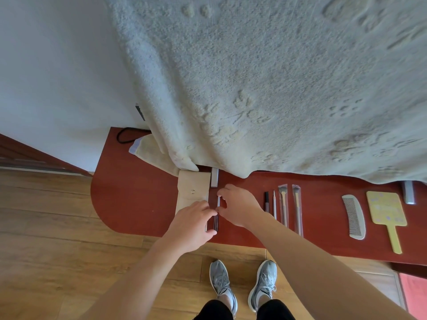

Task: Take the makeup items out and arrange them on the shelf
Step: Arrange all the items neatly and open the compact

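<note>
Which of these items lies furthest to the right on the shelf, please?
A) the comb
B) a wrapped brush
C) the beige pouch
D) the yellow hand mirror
D: the yellow hand mirror lies just to the right of the comb, while the wrapped brushes and the beige pouch sit further left.

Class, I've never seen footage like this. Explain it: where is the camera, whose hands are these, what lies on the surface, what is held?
One camera, worn on a person's head, looks down past their arms. No machine: the left hand and right hand both pinch a slim dark-and-silver stick beside a beige fabric pouch on a red-brown wooden shelf. Laid out to the right: two wrapped makeup brushes, a silver comb and a yellow hand mirror. A pale towel hangs above.
</note>
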